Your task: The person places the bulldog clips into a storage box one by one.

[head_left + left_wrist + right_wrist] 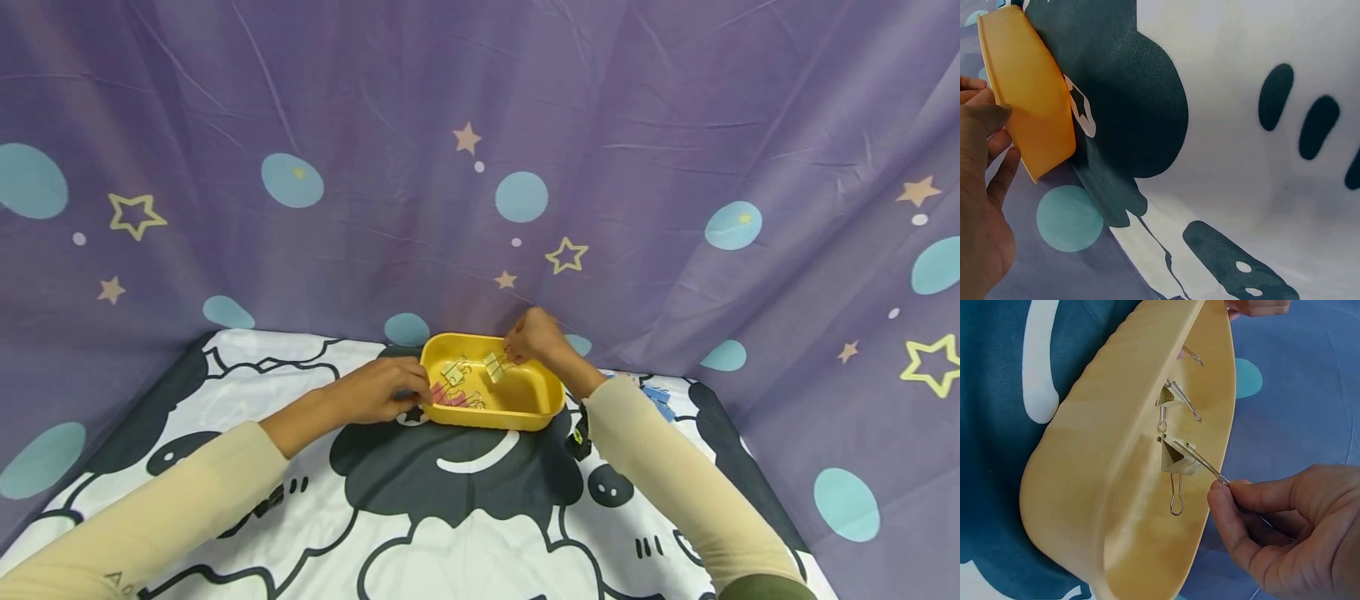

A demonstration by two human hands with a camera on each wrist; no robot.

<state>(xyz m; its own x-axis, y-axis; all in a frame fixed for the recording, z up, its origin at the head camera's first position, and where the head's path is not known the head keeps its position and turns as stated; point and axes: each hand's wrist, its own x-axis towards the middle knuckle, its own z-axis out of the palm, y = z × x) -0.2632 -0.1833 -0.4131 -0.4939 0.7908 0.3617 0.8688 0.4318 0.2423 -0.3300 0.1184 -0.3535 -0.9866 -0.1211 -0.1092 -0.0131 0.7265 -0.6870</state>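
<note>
A yellow plastic tray (525,421) stands by the back edge of the cloth. My right hand (536,337) is over its back right rim. Thumb and fingertips pinch a wire handle of a pale yellow binder clip (1179,459), which hangs within the tray. At the tray's left end, my left hand (382,390) holds the rim, thumb on the near side; its other fingertips are partly hidden in the left wrist view. Inside the tray lie another pale yellow binder clip (453,372) and pink binder clips (450,396) close to the left hand.
A printed black-and-white cloth (472,558) covers the table. Behind it hangs a purple curtain (420,208) with stars and dots. Beside the right forearm are a small black item (578,442) and a blue patch (658,402), partly hidden.
</note>
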